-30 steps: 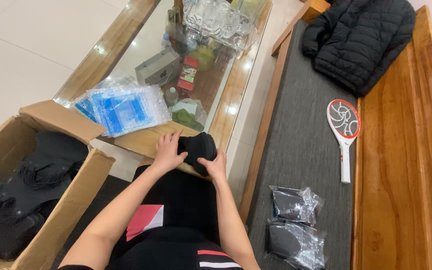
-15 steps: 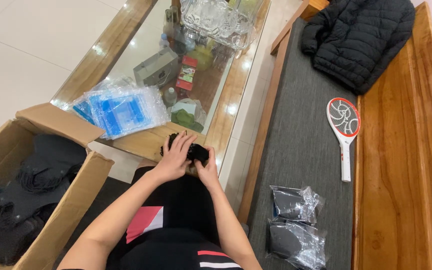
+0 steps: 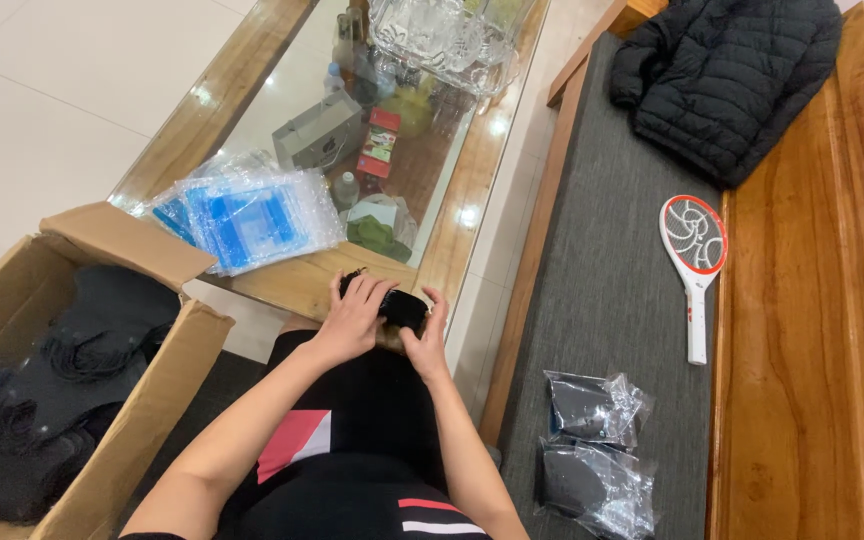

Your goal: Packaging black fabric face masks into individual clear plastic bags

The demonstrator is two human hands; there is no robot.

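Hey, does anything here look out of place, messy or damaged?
Nothing looks spilled or broken. Only oddities: a black jacket lies crumpled on the bench, and the stack of clear bags slightly overhangs the table edge.

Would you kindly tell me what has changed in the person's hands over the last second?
The black fabric piece, spread flat under both palms a second ago, has been gathered into a compact bundle. The left hand now covers it from above, and the right hand grips its end. The open cardboard box, the stack of clear plastic bags and the two bagged black items have not moved.
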